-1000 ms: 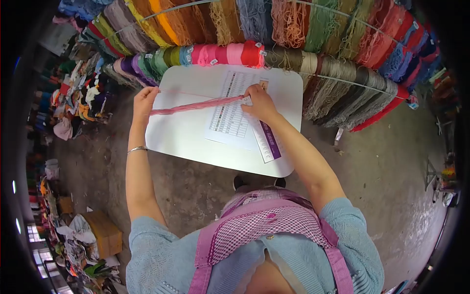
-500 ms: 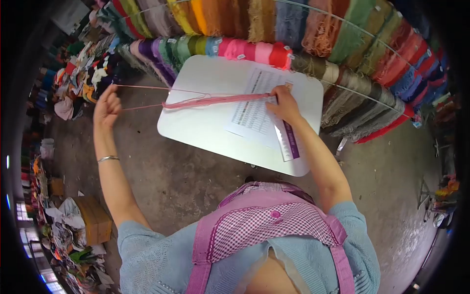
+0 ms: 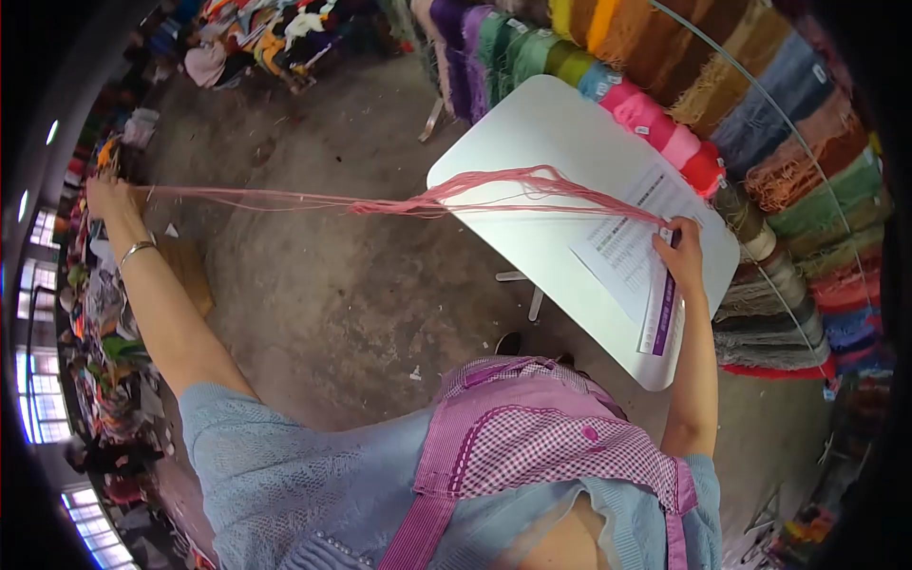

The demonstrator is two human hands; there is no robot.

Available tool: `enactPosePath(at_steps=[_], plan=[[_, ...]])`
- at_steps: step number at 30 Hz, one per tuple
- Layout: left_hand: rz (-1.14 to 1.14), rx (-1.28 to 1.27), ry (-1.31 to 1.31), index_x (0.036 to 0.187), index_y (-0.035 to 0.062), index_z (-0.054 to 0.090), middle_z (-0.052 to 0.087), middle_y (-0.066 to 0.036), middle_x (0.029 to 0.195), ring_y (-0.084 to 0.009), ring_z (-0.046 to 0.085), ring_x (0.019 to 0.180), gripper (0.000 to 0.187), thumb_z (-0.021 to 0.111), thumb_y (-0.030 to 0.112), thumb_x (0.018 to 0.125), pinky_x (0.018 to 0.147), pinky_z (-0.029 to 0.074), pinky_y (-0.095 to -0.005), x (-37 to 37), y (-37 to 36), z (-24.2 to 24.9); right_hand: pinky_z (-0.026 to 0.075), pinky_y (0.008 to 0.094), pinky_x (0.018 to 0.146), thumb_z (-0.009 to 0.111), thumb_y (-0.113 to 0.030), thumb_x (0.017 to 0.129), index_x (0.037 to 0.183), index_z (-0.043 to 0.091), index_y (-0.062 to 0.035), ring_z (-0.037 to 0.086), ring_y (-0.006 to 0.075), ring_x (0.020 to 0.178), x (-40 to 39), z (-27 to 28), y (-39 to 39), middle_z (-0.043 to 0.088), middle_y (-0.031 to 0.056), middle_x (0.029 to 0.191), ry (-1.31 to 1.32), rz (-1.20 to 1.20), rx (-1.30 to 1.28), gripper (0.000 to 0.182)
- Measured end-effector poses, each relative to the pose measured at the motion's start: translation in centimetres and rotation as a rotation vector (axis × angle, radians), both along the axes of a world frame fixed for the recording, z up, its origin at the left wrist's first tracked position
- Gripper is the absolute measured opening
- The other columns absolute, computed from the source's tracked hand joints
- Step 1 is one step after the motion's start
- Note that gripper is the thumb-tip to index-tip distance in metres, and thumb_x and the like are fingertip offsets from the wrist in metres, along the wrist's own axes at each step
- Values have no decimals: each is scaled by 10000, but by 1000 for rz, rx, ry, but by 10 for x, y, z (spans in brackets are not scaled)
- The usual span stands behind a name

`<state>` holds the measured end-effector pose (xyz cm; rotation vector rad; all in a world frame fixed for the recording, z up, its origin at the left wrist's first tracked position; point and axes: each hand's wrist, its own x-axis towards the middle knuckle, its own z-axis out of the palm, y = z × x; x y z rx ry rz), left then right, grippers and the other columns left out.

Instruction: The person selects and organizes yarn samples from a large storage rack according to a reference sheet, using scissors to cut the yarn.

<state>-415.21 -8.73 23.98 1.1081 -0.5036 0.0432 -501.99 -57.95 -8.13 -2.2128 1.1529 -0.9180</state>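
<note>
A loose bundle of pink yarn (image 3: 427,201) stretches between my two hands, tangled in its middle and thinning to a few strands on the left. My left hand (image 3: 112,197), far out over the floor, is closed on the thin strands. At the right side of the white table (image 3: 503,142), my right hand (image 3: 681,252) pinches the other end of the yarn. Under and beside that hand lie a printed sheet (image 3: 617,256) and a ruler-like strip with a purple band (image 3: 662,318).
Racks of coloured yarn hanks (image 3: 769,95) stand behind and right of the table. Piled yarn and cloth (image 3: 275,33) lie at the upper left. A cardboard box (image 3: 193,275) sits on the concrete floor at left, and windows (image 3: 40,389) line that side.
My left hand has moved far out to the left, drawing the pink yarn into a longer span beyond the table edge. My right hand still grips its end. The view has turned left.
</note>
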Motion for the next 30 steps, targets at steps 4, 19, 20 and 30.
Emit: enactPosePath(at_steps=[4,19,20,30], plan=[[77,43,-263,1027,88,534,530,-96,713,-213,478,559,251,446,272,879,497,378,-341,-141,-69,-15,414,347,817,710,-114,660,923,516,-32,495,287,904,4,5,-3,497,148,944,55,8,16,337],[-764,862,-369,863,7,692,678,-117,750,-177,639,642,233,689,221,773,576,466,-288,-675,-386,-225,450,407,748,707,-36,633,1011,450,-9,525,357,896,42,96,33,517,181,947,-16,274,-9,458],[-678,865,-414,870,3,687,669,-140,735,-219,655,655,246,697,224,762,600,480,-309,-686,-393,-228,450,409,746,704,-32,634,1014,448,-4,526,360,896,39,95,32,516,185,947,-56,282,-34,459],[-1181,748,104,964,-30,649,600,1,696,-50,497,536,222,622,168,867,485,391,-192,-693,-412,-236,395,336,806,715,-230,741,916,612,-64,489,230,897,-7,87,5,561,90,911,-11,230,-117,263]])
